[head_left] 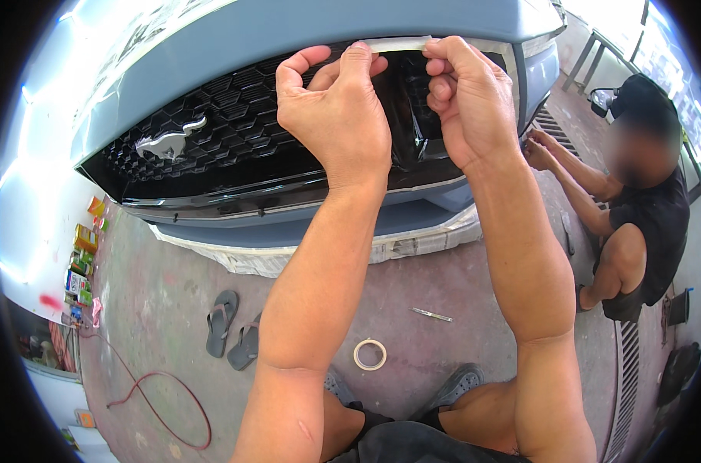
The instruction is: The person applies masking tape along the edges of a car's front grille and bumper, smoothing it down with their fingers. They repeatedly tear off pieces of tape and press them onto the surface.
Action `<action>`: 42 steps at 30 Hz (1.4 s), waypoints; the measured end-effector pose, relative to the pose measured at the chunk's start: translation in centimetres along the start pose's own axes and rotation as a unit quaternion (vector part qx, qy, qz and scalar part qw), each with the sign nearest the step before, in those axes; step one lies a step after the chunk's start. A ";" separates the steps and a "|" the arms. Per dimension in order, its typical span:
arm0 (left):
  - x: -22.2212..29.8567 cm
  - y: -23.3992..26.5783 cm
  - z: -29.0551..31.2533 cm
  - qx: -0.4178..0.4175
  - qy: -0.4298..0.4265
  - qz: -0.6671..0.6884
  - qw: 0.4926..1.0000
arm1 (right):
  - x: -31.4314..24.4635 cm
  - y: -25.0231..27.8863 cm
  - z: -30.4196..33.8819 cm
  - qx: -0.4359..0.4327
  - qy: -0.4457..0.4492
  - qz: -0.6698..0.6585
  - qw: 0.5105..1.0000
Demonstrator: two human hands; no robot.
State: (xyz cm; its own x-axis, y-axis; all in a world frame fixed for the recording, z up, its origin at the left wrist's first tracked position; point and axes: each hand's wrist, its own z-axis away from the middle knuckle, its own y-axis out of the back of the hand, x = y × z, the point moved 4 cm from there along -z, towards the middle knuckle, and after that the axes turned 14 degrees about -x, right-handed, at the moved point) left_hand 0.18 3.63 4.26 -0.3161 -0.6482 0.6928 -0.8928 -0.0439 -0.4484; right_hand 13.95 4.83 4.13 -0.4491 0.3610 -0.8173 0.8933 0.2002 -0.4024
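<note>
A short strip of pale masking tape (pixel 400 45) stretches between my two hands along the top edge of a car's black grille (pixel 231 116). My left hand (pixel 335 116) is closed, its thumb pressing at the strip's left end, with the other fingers curled. At the right end my right hand (pixel 470 96) pinches the tape between thumb and forefinger. Above it curves the grey-blue front panel (pixel 288 29). A silver horse-shaped emblem (pixel 169 145) sits on the grille's left part. Masking paper (pixel 265 264) hangs below the bumper. What lies behind my hands is hidden.
Between my feet and the car, a tape roll (pixel 370 368) and a slim silver tool (pixel 432 315) lie on the floor. Sandals (pixel 221 324) and a red hose (pixel 165 376) are at left, cans (pixel 82 262) by the wall. A person (pixel 651 201) crouches at right, hands near the bumper.
</note>
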 end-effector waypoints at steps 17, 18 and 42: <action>-0.1 0.1 -0.1 -0.024 -0.014 -0.017 0.999 | 0.7 0.5 -0.2 0.019 0.005 -0.007 1.000; -0.2 0.1 -0.1 -0.026 -0.017 -0.017 0.999 | 0.8 0.6 -0.2 0.022 0.010 0.012 1.000; 0.0 0.1 0.0 -0.031 -0.009 -0.014 0.999 | 0.5 0.7 0.2 0.026 0.005 0.029 0.999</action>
State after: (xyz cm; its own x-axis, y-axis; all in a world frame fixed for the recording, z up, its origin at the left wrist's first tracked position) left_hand 0.08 3.60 4.20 -0.2861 -0.6613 0.6934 -0.9194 -0.0143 -0.3930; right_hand 14.32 4.99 3.36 -0.3961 0.3796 -0.8360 0.9176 0.1317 -0.3750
